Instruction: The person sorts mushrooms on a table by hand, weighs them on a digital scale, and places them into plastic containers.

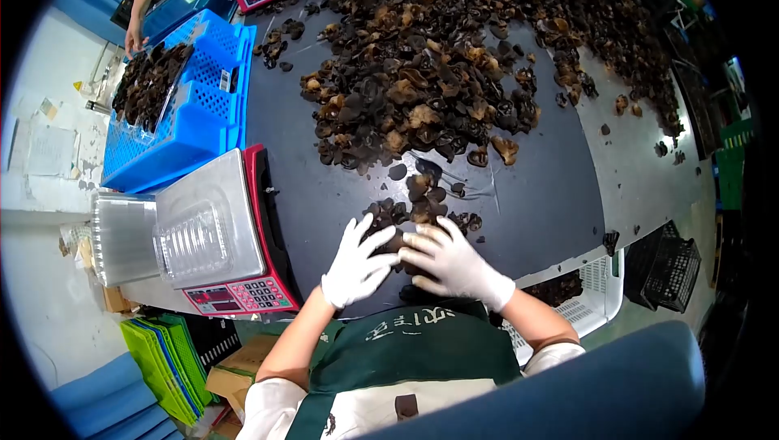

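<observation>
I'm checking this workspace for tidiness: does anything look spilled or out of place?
Only slightly: a few stray dark mushroom pieces lie on the bare grey table at the right, away from the big pile, one near the edge. Nothing looks plainly broken.

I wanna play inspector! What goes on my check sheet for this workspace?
Surface: dark mat, upright, no; flat, with stray bits on it.
Job's things: big pile of dark, curly pieces; clear tray on a red-edged scale.
Clutter: loose scraps between the pile and the hands.
Grippers: left hand and right hand, white-gloved, fingers spread at a small heap.
Cables: nothing seen.
Surroundings: blue crates; another person's hand by a filled tray.
</observation>
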A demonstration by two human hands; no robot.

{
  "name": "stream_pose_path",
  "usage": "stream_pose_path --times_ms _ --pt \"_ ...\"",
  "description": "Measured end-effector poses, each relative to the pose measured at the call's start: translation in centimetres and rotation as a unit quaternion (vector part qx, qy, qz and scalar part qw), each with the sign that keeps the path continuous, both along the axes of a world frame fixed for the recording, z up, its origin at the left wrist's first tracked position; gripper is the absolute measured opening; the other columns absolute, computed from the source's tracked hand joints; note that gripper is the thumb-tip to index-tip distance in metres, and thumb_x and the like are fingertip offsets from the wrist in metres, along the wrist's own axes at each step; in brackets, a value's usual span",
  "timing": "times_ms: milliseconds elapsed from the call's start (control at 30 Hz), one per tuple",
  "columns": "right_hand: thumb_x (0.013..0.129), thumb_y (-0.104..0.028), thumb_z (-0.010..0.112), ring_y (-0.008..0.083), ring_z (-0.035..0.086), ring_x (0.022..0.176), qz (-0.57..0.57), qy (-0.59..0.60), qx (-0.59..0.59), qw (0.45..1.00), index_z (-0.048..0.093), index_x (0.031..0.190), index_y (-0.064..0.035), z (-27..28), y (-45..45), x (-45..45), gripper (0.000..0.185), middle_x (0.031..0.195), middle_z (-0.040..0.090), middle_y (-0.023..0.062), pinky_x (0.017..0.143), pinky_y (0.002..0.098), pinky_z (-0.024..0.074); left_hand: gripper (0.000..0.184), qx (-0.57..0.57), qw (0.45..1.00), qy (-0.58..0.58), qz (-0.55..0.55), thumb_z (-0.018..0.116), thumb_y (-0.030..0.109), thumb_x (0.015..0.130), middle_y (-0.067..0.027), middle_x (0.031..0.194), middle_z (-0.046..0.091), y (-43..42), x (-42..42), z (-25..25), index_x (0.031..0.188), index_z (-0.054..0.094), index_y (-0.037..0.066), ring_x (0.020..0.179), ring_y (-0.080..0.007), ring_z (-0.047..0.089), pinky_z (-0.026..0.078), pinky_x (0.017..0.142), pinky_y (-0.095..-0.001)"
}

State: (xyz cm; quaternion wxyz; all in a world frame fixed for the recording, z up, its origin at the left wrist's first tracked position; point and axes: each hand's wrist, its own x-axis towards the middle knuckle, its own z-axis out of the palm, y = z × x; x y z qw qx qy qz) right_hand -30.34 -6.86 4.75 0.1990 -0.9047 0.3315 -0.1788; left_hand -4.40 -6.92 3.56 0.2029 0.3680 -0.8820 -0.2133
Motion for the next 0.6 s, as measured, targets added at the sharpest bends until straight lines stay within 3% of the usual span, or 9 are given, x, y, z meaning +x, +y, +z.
stream_pose_path --times_ms 167,267,333,433,600 --pt "0.072 -0.029 0.077 0.0297 0.050 0.119 -0.013 -0.021 -0.033 0.999 0.063 0.121 -0.0231 0.5 4.4 -1.5 0.051 0.132 0.056 0.0045 0.105 0.0534 0.0358 0.031 -0.024 0.997 0.060 0.029 0.076 0.020 0.074 -0.0165 0.136 0.053 5.6 0.9 0.2 0.104 0.073 0.017 0.135 -0.0458 0.038 0.023 0.112 -0.0630" --pt "0.063 -0.036 0.082 0.0342 0.050 0.117 -0.130 -0.039 -0.037 0.990 0.065 0.119 -0.0174 0.6 4.9 -3.8 0.061 0.132 0.054 0.0106 0.105 0.0555 0.0348 0.059 0.003 0.988 0.066 0.140 0.083 0.036 0.070 -0.0265 0.146 0.037 7.8 1.5 -0.5 0.121 0.066 0.011 0.137 -0.0491 0.033 0.020 0.112 -0.0634" --pt "0.061 -0.044 0.083 0.0413 0.039 0.130 -0.203 0.026 -0.004 0.979 0.059 0.129 -0.0105 0.7 4.7 -5.8 0.079 0.142 0.044 0.0208 0.110 0.0586 0.0270 0.092 0.034 0.981 0.010 0.193 0.085 0.048 0.065 -0.0331 0.150 0.026 8.8 1.8 -0.6 0.138 0.049 0.005 0.139 -0.0535 0.026 0.017 0.112 -0.0652" --pt "0.059 -0.050 0.085 0.0503 0.022 0.140 -0.263 0.079 0.071 0.959 0.041 0.146 -0.0085 0.6 4.9 -6.9 0.107 0.150 0.030 0.0285 0.115 0.0635 0.0131 0.111 0.045 0.978 -0.025 0.205 0.082 0.057 0.066 -0.0362 0.152 0.019 8.7 2.1 -1.4 0.149 0.033 0.002 0.142 -0.0554 0.017 0.012 0.112 -0.0683" --pt "0.053 -0.053 0.088 0.0536 0.021 0.140 -0.228 0.109 0.103 0.962 0.038 0.147 -0.0051 -0.3 4.7 -4.6 0.117 0.150 0.029 0.0296 0.114 0.0665 0.0114 0.123 0.018 0.979 -0.049 0.198 0.076 0.072 0.063 -0.0377 0.154 0.014 5.7 1.4 -2.9 0.152 0.027 0.002 0.144 -0.0551 0.011 0.008 0.111 -0.0696"
